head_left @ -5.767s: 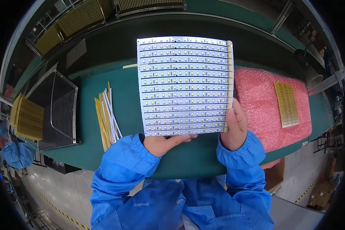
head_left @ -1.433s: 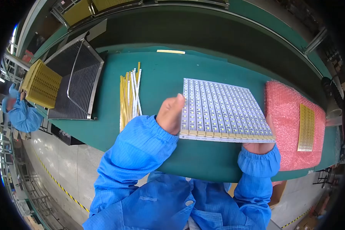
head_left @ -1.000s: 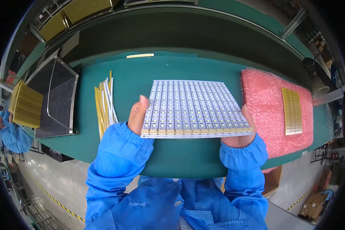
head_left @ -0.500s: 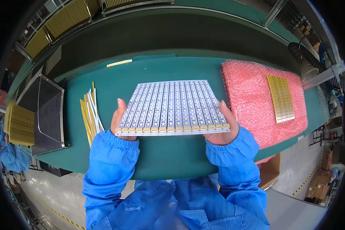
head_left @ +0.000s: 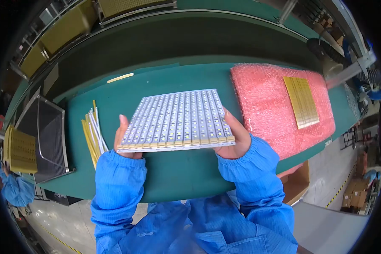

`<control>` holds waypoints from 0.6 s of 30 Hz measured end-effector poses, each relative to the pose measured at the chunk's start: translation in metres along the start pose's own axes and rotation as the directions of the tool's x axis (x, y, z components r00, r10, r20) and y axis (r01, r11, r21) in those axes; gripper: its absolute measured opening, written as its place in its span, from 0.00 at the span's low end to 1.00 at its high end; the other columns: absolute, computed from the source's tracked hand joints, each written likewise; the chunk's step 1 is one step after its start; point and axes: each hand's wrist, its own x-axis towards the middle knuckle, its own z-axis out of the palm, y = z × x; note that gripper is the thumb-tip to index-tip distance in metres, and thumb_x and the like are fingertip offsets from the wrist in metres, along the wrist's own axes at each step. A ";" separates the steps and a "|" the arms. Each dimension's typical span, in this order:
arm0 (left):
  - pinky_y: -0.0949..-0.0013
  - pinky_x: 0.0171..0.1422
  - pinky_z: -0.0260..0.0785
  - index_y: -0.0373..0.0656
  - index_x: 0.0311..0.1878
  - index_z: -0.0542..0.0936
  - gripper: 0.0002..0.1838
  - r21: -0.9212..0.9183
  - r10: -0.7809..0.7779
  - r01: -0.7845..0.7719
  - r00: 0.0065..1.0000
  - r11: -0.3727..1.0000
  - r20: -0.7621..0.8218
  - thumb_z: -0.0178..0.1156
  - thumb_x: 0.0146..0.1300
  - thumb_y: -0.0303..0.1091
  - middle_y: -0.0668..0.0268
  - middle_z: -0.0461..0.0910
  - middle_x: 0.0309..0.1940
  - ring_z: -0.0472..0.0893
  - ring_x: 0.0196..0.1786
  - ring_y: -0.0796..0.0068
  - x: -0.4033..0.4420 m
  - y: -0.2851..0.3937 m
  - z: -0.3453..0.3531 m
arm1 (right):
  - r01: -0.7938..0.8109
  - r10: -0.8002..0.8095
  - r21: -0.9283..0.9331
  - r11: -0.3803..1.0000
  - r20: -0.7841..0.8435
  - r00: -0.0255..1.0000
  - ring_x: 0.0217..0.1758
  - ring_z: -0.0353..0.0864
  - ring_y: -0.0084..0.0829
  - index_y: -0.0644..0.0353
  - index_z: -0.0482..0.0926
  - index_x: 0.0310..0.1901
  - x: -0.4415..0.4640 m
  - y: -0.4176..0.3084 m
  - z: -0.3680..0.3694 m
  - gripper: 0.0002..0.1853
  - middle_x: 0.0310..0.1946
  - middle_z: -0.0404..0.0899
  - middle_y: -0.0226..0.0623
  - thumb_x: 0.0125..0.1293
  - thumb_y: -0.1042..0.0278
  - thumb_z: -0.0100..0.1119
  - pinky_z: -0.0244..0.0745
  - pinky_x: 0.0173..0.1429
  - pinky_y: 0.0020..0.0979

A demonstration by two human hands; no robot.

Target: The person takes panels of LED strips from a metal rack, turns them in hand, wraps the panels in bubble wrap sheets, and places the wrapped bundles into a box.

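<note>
A white LED circuit board panel, made of many parallel strips with small yellowish LEDs, is held up above the green bench in both hands. Along its near edge runs a row of cream connectors. My left hand grips the left edge, thumb upright beside it and fingers underneath, partly hidden. At the right edge my right hand holds the same way, its thumb along the side and fingers below the board. Left of my left hand lies a loose bundle of yellow and white strips.
Pink bubble wrap lies on the right of the green bench, with a yellow board panel on it. A black slotted rack stands at the left, near a yellow panel. Another person's blue sleeve shows far left.
The board panel, with both hands on it, has shifted slightly left in view and tilted a little. The whole scene has also shifted left with the head. Both hands keep their hold.
</note>
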 end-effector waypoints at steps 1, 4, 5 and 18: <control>0.66 0.50 0.69 0.28 0.48 0.69 0.30 0.190 0.038 -0.040 0.999 0.981 0.016 0.35 0.67 0.51 0.51 0.75 0.44 0.77 0.44 0.65 0.011 -0.007 -0.018 | 0.046 -0.046 -0.016 0.999 -0.043 0.998 0.59 0.66 0.39 0.63 0.57 0.61 0.000 0.000 -0.001 0.26 0.57 0.65 0.44 0.65 0.59 0.39 0.60 0.62 0.40; 0.69 0.57 0.62 0.29 0.53 0.68 0.31 0.429 0.345 -0.380 0.925 0.820 0.159 0.37 0.66 0.52 0.51 0.72 0.49 0.72 0.51 0.67 -0.003 0.001 0.000 | 0.128 -0.139 -0.134 0.983 -0.081 0.987 0.60 0.63 0.42 0.68 0.55 0.60 0.004 -0.001 -0.007 0.30 0.57 0.63 0.49 0.57 0.63 0.46 0.59 0.63 0.39; 0.65 0.63 0.56 0.31 0.58 0.63 0.34 0.422 0.502 -0.517 0.851 0.745 0.155 0.39 0.65 0.56 0.51 0.66 0.55 0.66 0.59 0.63 -0.013 0.004 0.015 | 0.170 -0.188 -0.202 0.964 -0.075 0.979 0.61 0.63 0.42 0.68 0.55 0.61 0.004 -0.002 -0.009 0.32 0.58 0.62 0.50 0.56 0.63 0.47 0.58 0.63 0.38; 0.62 0.54 0.69 0.42 0.38 0.78 0.11 0.369 0.495 -0.520 -0.122 -0.770 0.860 0.56 0.50 0.29 0.60 0.78 0.44 0.77 0.49 0.64 -0.079 0.037 0.030 | 0.158 -0.082 -0.328 0.931 0.232 0.969 0.62 0.59 0.41 0.63 0.47 0.65 -0.005 0.026 0.016 0.34 0.62 0.54 0.42 0.63 0.54 0.45 0.54 0.65 0.35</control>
